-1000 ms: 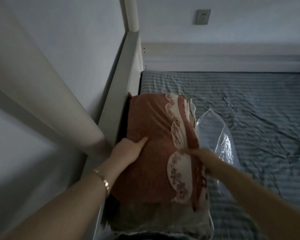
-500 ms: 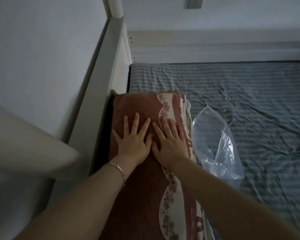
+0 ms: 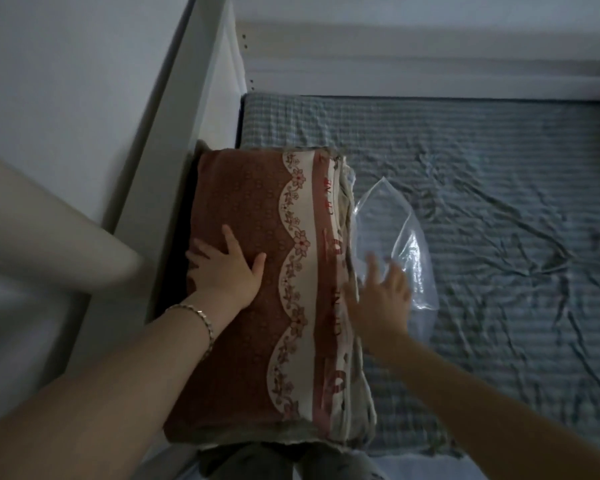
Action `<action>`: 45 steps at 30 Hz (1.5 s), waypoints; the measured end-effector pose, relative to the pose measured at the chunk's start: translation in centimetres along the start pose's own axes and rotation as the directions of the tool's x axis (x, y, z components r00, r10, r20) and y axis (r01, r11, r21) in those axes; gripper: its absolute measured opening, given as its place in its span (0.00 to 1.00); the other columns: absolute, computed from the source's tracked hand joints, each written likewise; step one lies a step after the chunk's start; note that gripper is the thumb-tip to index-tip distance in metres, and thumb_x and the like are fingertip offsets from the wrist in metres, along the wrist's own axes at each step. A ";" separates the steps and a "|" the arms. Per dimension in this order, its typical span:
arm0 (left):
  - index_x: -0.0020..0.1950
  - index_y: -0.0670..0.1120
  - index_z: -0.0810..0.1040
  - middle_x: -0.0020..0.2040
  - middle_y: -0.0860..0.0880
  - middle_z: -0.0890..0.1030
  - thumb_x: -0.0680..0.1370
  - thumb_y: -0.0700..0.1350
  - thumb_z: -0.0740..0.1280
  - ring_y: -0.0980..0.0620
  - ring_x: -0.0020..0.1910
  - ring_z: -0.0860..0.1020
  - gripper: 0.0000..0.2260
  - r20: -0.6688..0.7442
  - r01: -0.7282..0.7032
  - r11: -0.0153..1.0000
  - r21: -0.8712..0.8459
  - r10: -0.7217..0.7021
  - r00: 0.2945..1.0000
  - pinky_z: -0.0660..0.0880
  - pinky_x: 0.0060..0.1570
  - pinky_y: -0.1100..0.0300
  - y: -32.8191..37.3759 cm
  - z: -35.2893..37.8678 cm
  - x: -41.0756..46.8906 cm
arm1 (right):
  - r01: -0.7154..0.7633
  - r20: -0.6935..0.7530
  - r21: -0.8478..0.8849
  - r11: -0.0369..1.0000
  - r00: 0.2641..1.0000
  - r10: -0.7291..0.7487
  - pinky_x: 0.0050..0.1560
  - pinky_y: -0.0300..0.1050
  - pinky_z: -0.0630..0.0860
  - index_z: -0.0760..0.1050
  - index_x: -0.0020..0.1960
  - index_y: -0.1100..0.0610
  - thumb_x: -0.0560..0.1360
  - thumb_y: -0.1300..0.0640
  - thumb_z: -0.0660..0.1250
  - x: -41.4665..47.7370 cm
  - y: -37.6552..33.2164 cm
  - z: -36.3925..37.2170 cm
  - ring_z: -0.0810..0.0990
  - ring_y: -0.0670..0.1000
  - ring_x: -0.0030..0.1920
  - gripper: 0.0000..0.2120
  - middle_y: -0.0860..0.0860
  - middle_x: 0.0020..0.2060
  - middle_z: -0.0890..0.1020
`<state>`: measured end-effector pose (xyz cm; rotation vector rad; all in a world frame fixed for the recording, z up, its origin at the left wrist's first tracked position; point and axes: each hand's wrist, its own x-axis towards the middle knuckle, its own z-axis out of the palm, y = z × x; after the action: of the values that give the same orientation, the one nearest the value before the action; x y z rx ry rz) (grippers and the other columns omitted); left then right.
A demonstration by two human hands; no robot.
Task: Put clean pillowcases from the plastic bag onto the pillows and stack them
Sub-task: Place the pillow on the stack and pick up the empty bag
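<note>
A pillow in a rust-red pillowcase with a cream floral band lies at the left side of the bed, on top of a paler pillow whose grey-green edge shows along its right side. My left hand rests flat on the red cover near its left edge, fingers spread. My right hand hovers blurred with straight fingers just past the pillow's right edge, in front of the clear plastic bag, which lies flattened on the sheet beside the pillows.
A wrinkled grey-blue striped sheet covers the mattress to the right. A white bed frame rail runs along the left of the pillows, and a white headboard spans the far side. A pale rounded post juts in at left.
Both hands were pressing side by side on the pillow's middle. Now they have spread apart: the left slid toward the left edge, and the right swept off the right edge toward the bag.
</note>
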<state>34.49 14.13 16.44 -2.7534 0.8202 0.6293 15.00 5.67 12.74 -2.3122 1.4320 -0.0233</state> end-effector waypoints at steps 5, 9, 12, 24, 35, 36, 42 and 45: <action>0.76 0.46 0.49 0.76 0.40 0.46 0.80 0.51 0.55 0.39 0.75 0.47 0.27 -0.156 -0.342 0.940 0.014 0.340 0.928 0.51 0.72 0.45 2.8 -1.5 -3.8 | -0.063 0.284 -0.268 0.961 0.948 0.141 0.68 0.70 0.50 0.41 0.74 0.37 0.68 0.34 0.67 5.4 6.9 -2.3 0.35 0.70 0.71 0.46 0.62 0.70 0.27; 0.75 0.49 0.55 0.76 0.46 0.51 0.79 0.46 0.56 0.47 0.76 0.49 0.24 -0.202 -0.615 0.788 -0.038 0.597 0.777 0.53 0.72 0.53 4.5 -0.3 -6.6 | 0.260 0.489 -0.525 0.810 0.871 0.037 0.67 0.67 0.59 0.51 0.75 0.42 0.68 0.40 0.70 4.8 9.5 -0.1 0.40 0.73 0.71 0.42 0.65 0.70 0.29; 0.73 0.49 0.60 0.74 0.48 0.55 0.79 0.46 0.57 0.49 0.75 0.52 0.21 -0.183 -0.658 0.751 -0.061 0.640 0.747 0.56 0.71 0.58 5.2 0.7 -7.1 | 0.314 0.478 -0.587 0.746 0.878 0.007 0.67 0.58 0.66 0.66 0.70 0.54 0.77 0.55 0.63 3.5 10.6 1.1 0.52 0.70 0.72 0.21 0.68 0.73 0.40; 0.76 0.41 0.51 0.68 0.40 0.69 0.64 0.60 0.75 0.41 0.58 0.76 0.51 0.372 0.172 0.416 -0.893 0.465 0.803 0.80 0.42 0.51 14.0 -5.2 -13.0 | 0.182 0.019 0.148 0.972 0.982 -0.186 0.44 0.36 0.65 0.72 0.53 0.55 0.75 0.59 0.63 -7.3 3.0 -12.2 0.77 0.53 0.52 0.08 0.51 0.51 0.78; 0.49 0.39 0.71 0.20 0.49 0.76 0.81 0.38 0.56 0.57 0.16 0.73 0.06 0.332 0.135 0.316 -0.939 0.736 0.590 0.69 0.15 0.68 22.6 -7.9 -26.1 | -0.374 -0.092 0.282 0.883 0.906 0.413 0.75 0.52 0.45 0.24 0.71 0.51 0.54 0.33 0.75 -22.3 12.7 -15.5 0.41 0.50 0.76 0.71 0.48 0.75 0.38; 0.43 0.40 0.70 0.19 0.51 0.75 0.82 0.39 0.54 0.57 0.16 0.73 0.10 0.342 0.122 0.329 -0.936 0.775 0.531 0.70 0.16 0.67 23.5 -7.9 -27.8 | -0.374 -0.084 0.506 0.778 0.875 0.476 0.74 0.53 0.55 0.25 0.71 0.46 0.53 0.35 0.77 -22.5 13.8 -15.6 0.52 0.52 0.75 0.70 0.50 0.76 0.50; 0.62 0.40 0.71 0.36 0.44 0.76 0.77 0.30 0.56 0.55 0.21 0.74 0.15 0.317 -0.126 0.386 -0.914 0.873 0.371 0.69 0.17 0.67 30.6 -4.8 -39.2 | -0.231 0.028 0.958 0.173 0.671 0.741 0.36 0.40 0.76 0.77 0.47 0.61 0.67 0.59 0.74 -24.5 25.9 -18.5 0.79 0.50 0.38 0.12 0.57 0.44 0.80; 0.75 0.62 0.48 0.59 0.45 0.72 0.75 0.32 0.64 0.50 0.37 0.79 0.40 0.084 -0.478 0.315 -0.820 0.892 0.445 0.76 0.27 0.63 36.3 -1.2 -40.9 | -0.329 0.096 0.937 0.119 0.568 0.818 0.31 0.38 0.68 0.77 0.44 0.67 0.75 0.68 0.62 -28.1 33.8 -21.1 0.74 0.52 0.37 0.05 0.58 0.40 0.76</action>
<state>-16.27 3.20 33.47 -2.2049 2.0393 2.2198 -31.84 9.78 25.60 -0.6646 1.8255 -0.9444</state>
